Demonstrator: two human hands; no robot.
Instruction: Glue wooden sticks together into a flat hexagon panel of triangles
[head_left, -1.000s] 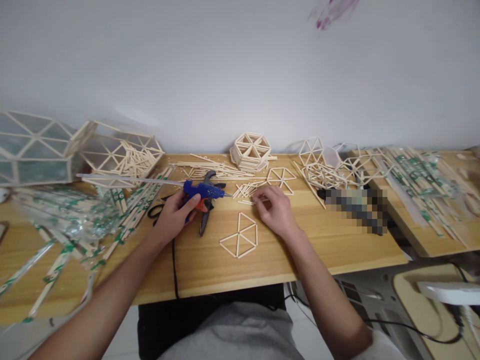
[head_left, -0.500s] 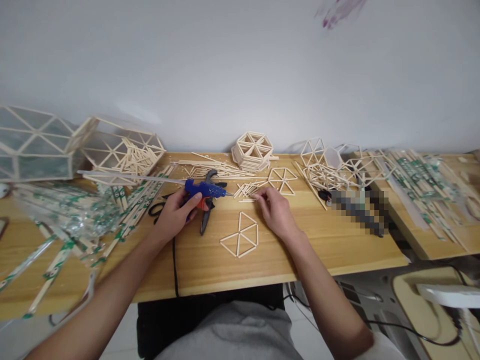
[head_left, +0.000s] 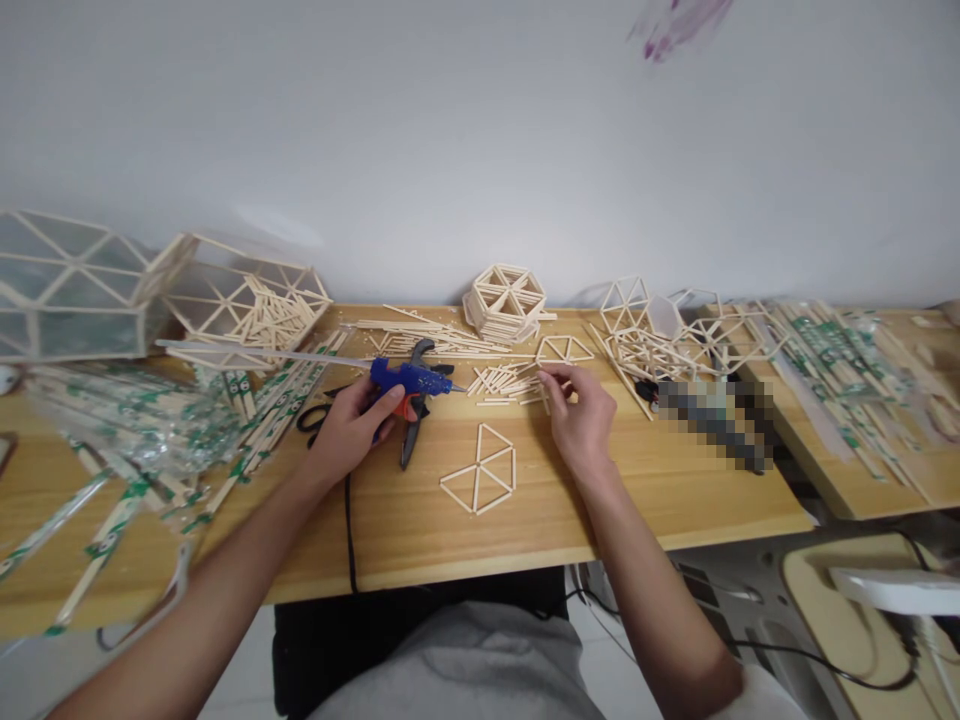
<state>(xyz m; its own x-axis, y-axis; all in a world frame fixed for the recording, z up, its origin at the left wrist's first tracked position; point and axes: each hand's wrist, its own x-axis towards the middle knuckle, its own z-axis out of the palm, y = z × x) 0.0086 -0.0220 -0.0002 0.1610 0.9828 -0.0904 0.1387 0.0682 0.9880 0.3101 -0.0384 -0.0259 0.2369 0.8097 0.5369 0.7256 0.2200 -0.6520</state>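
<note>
My left hand [head_left: 351,425] is wrapped round the handle of a blue hot glue gun [head_left: 409,378], its nozzle pointing right and a long glue stick trailing from its back. My right hand [head_left: 581,415] is closed in a pinch on a short wooden stick [head_left: 545,396], partly hidden by the fingers. Just left of that hand lies a pile of short wooden sticks [head_left: 501,382]. Nearer me, a partly formed hexagon frame of sticks [head_left: 478,467] lies flat on the table. Behind the right hand, a second flat frame [head_left: 564,348] is partly covered.
A stack of hexagon frames [head_left: 508,300] stands by the wall. Loose long sticks [head_left: 427,335] lie before it. Larger stick structures [head_left: 75,265] and wrapped chopsticks [head_left: 142,420] fill the left. More frames [head_left: 645,345] and wrapped bundles [head_left: 840,350] lie right. Black scissors [head_left: 309,420] rest beside my left hand.
My right hand has moved right, away from the stick pile, with a short stick between its fingers. My left hand and the glue gun have stayed in place.
</note>
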